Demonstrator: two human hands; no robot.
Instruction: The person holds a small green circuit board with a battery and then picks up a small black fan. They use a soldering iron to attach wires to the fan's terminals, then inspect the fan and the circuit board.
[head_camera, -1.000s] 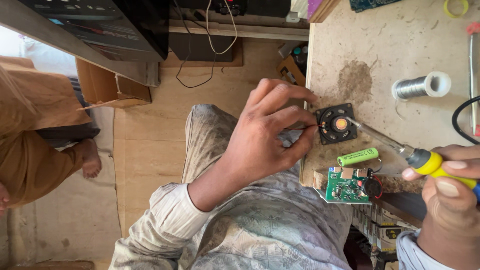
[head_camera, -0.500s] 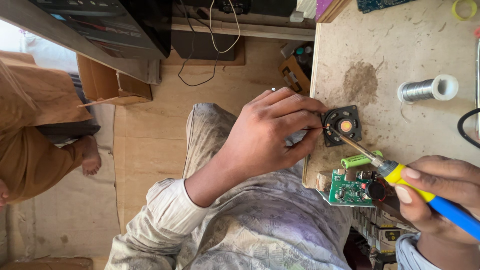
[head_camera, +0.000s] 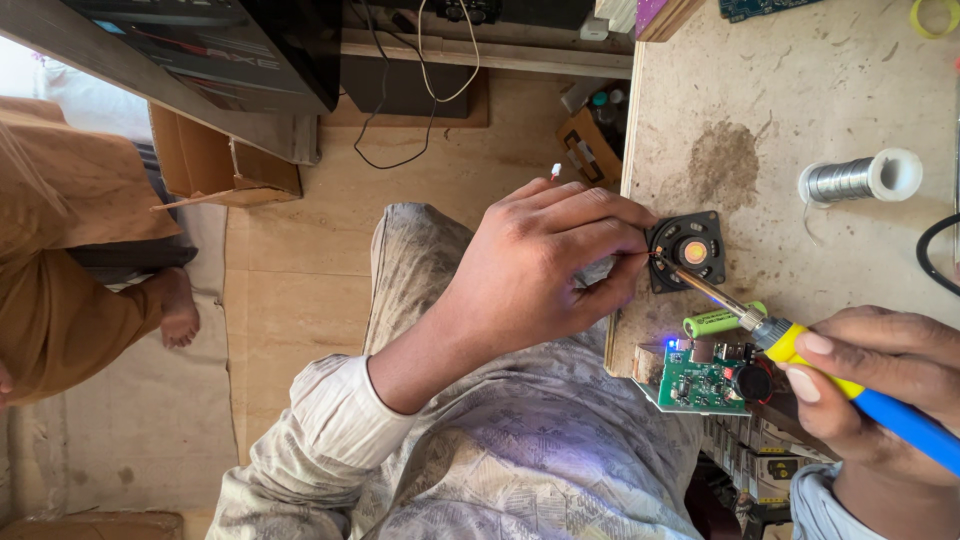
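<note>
My left hand (head_camera: 535, 265) pinches what looks like a fine wire at the small, light, fragile speaker (head_camera: 686, 250) on the desk (head_camera: 800, 90); my right hand (head_camera: 880, 385) wraps the soldering iron (head_camera: 800, 350) handle.

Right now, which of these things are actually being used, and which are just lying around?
In use: small black square speaker, yellow-and-blue soldering iron, left hand, right hand.

Lying about: spool of grey solder wire, green cylindrical battery, green circuit board, brown cardboard box.

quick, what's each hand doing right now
Left hand: fingers pinched shut at the edge of the small square black speaker.
Right hand: closed on the yellow-and-blue-handled soldering iron.
</note>
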